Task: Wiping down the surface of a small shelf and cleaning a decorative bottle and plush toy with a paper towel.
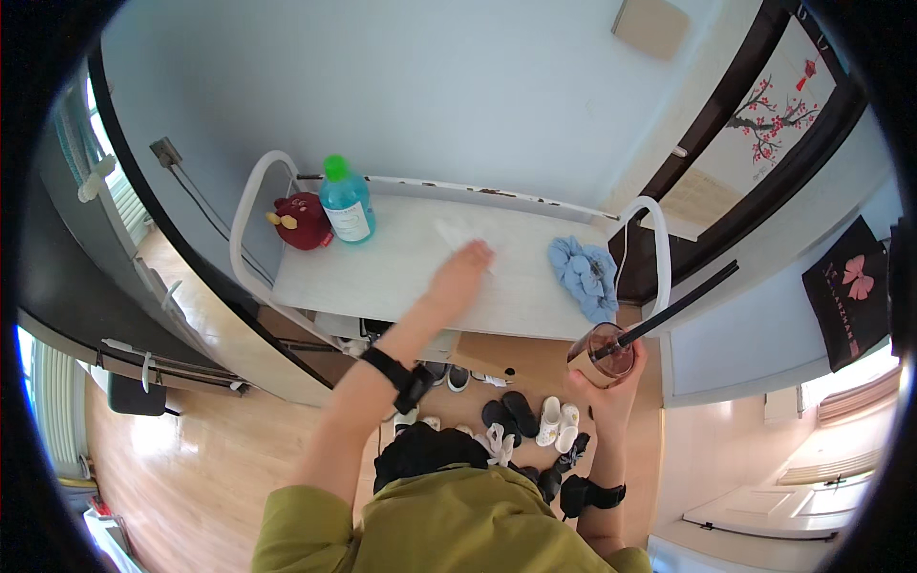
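My left hand (462, 272) is over the middle of a white shelf top (387, 283), blurred. A thin white tissue or cloth (453, 230) shows around its fingers, pressed against the surface. In front of the shelf's right end, my right hand (609, 390) grips a clear glass jar (600, 358) with brownish contents. Long black sticks (677, 304) lean out of the jar to the upper right. A bottle of blue liquid with a green cap (347, 204) stands at the shelf's back left, beside a dark red plush toy (301, 220). Blue scrunched fabric (584, 276) lies at the right end.
A white metal rail (261, 193) with chipped paint borders the shelf. Below are a cardboard piece (516, 351) and several shoes, including white clogs (559, 422). A wall outlet with cords (166, 152) is at left, a dark door frame (716, 122) at right.
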The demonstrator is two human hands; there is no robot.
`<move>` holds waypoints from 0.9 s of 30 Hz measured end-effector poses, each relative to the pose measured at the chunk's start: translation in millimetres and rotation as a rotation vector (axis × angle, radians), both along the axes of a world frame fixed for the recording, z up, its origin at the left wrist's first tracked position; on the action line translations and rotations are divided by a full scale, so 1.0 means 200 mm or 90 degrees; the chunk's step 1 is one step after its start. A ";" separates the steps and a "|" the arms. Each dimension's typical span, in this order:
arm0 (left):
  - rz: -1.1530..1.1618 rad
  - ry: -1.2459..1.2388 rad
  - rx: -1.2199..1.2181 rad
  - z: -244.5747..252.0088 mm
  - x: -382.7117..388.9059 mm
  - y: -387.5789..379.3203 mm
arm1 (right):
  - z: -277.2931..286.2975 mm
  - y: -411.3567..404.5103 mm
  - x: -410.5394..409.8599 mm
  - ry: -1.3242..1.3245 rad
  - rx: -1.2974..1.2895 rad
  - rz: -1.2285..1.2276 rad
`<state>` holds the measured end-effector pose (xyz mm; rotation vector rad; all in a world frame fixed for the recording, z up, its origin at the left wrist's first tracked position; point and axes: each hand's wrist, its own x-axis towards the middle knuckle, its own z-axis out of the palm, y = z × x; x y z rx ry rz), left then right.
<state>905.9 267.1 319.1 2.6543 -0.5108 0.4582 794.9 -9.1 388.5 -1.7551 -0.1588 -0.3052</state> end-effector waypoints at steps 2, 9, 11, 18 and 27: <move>0.104 -0.005 -0.010 0.01 -0.04 0.20 | 0.00 -0.02 0.00 -0.020 0.004 -0.014; 0.272 0.001 0.176 0.02 -0.46 0.16 | -0.01 -0.02 0.01 0.000 0.033 -0.024; 0.163 -0.014 0.103 0.00 -0.49 0.04 | -0.01 0.00 0.03 -0.009 0.030 0.017; 0.094 0.059 -0.071 0.03 0.02 0.08 | 0.07 0.01 0.01 -0.042 -0.074 0.051; 0.052 -0.040 0.150 0.01 0.23 -0.29 | 0.04 -0.09 -0.13 0.000 -0.098 -0.038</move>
